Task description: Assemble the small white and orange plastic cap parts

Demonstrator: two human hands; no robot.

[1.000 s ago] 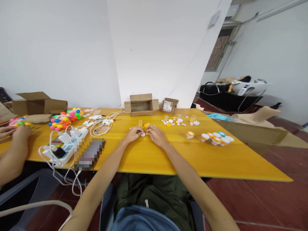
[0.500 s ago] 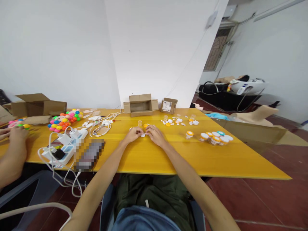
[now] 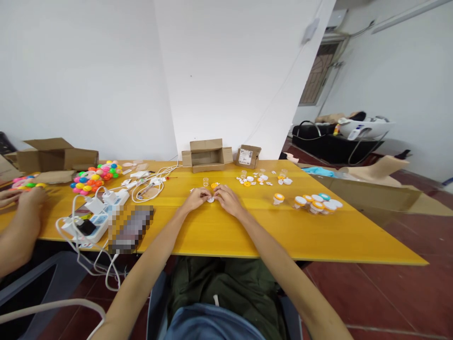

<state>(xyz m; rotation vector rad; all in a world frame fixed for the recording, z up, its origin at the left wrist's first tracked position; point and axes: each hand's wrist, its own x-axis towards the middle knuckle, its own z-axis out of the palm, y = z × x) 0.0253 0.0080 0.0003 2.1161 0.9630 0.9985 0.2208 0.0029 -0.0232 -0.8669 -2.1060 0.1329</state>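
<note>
A small round white disc (image 3: 211,200) is between my two hands, just above the yellow table. My left hand (image 3: 195,198) pinches its left side with the fingertips. The closed fingers of my right hand (image 3: 229,200) meet it from the right; fine detail on the disc is too small to make out. Just beyond my fingers lie an orange ring-shaped part (image 3: 214,185) and a clear plastic cup (image 3: 205,181). To the right stands a small clear container (image 3: 278,200) with an orange-and-white lid. Farther right, several similar containers (image 3: 317,206) are grouped, one with a teal rim.
Loose white, orange and clear parts (image 3: 249,179) lie behind to the right. Two cardboard boxes stand at the back, one open (image 3: 207,166). To the left are a power strip (image 3: 106,219), cables, a blurred-out phone, colourful balls (image 3: 92,182) and another person's hands (image 3: 31,200).
My hands stay in nearly the same spot, with the fingers shifting slightly around the white disc. The other person's hand at the left has moved a little to the right.
</note>
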